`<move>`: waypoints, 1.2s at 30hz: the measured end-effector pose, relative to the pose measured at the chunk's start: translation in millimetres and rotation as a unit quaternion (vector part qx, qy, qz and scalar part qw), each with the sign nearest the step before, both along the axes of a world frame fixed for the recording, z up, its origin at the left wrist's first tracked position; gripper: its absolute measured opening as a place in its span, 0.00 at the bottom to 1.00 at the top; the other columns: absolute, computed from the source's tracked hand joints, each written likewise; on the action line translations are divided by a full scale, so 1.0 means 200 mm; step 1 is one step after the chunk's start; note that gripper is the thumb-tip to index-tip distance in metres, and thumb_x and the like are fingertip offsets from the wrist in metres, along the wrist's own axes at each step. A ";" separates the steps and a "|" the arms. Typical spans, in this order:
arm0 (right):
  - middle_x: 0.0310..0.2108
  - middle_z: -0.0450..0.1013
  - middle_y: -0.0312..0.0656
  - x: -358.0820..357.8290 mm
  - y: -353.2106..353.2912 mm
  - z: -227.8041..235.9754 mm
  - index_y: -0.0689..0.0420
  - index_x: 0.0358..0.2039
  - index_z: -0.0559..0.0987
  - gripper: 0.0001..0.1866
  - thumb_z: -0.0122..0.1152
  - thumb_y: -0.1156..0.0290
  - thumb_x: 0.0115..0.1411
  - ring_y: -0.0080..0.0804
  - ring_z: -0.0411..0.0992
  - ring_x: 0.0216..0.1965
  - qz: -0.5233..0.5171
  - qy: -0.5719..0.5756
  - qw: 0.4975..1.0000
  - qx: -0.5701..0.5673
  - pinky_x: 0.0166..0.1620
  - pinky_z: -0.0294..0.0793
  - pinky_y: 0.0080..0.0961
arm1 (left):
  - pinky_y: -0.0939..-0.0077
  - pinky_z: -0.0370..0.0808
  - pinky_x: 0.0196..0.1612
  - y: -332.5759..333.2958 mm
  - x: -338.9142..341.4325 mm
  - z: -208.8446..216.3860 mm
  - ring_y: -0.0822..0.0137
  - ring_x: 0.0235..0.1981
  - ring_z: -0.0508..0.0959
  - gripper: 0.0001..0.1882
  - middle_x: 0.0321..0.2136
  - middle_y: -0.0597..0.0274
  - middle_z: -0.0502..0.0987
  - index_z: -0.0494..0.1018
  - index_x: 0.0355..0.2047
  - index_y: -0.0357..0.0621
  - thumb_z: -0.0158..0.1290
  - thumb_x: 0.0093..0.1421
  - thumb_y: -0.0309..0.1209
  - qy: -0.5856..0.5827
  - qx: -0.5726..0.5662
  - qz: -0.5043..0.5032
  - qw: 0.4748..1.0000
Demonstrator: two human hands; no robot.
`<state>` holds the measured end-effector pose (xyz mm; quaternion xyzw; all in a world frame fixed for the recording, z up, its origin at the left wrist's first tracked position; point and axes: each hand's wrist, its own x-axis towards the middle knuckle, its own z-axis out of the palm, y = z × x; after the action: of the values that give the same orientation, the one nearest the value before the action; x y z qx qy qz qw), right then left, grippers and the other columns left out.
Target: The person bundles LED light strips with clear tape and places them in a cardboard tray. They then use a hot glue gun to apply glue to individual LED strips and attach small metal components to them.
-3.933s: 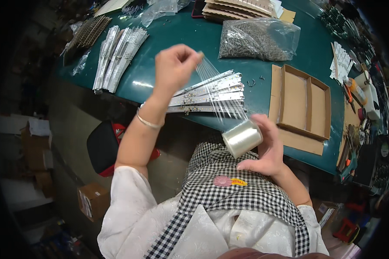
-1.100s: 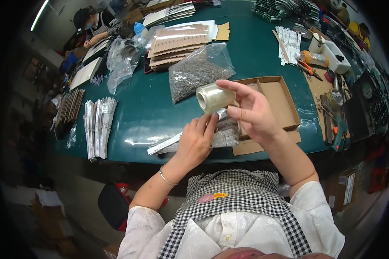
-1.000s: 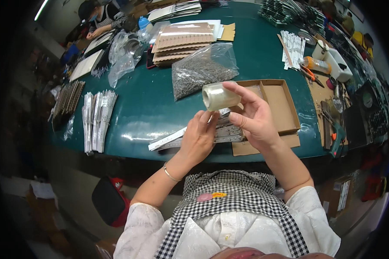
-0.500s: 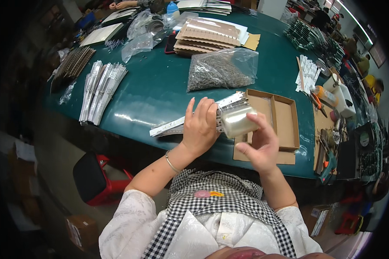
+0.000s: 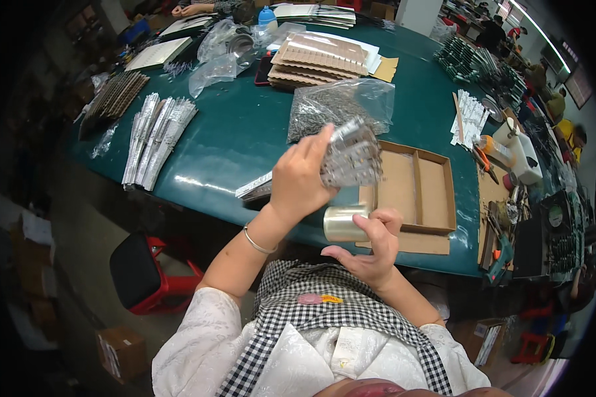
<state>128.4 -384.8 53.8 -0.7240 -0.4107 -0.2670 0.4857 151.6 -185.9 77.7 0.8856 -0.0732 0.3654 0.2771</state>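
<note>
My left hand (image 5: 302, 173) is closed around a bundle of long, narrow silvery strips (image 5: 352, 155) dotted with small pale squares. The bundle's right end is lifted and tilted, partly blurred, while its left end sticks out beyond my wrist low over the table. Nearer to me, my right hand (image 5: 372, 248) grips a shiny pale-gold cylinder (image 5: 344, 223), perhaps a wide tape roll. Its fingers hide the cylinder's right end, and the thumb side stretches out below it. The cylinder is just below the bundle and apart from it.
On the green table (image 5: 225, 145) lie a bag of small dark parts (image 5: 334, 109), a divided cardboard tray (image 5: 437, 192), stacked brown sheets (image 5: 321, 56) and more strip bundles (image 5: 155, 142). Tools, including pliers (image 5: 489, 167), and a white bottle (image 5: 524, 157) line the right. A red stool (image 5: 142, 271) stands left.
The bundle's right end has risen and turned its dotted face toward view. My right hand has drawn the cylinder away from the bundle, down and slightly left.
</note>
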 end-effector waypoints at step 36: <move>0.53 0.73 0.47 0.35 -0.20 -0.09 0.64 0.58 0.71 0.39 0.55 0.92 0.39 0.37 0.74 0.54 0.251 0.656 0.674 0.227 0.58 0.73 0.35 | 0.59 0.77 0.49 -0.07 -0.11 0.22 0.47 0.47 0.77 0.53 0.49 0.52 0.71 0.63 0.66 0.47 0.68 0.35 0.23 0.233 0.101 -0.217 0.943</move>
<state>197.9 -424.5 36.5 -0.4500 -0.0794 0.3240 0.8284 129.8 -199.7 122.3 0.9321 -0.2333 0.0707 0.2679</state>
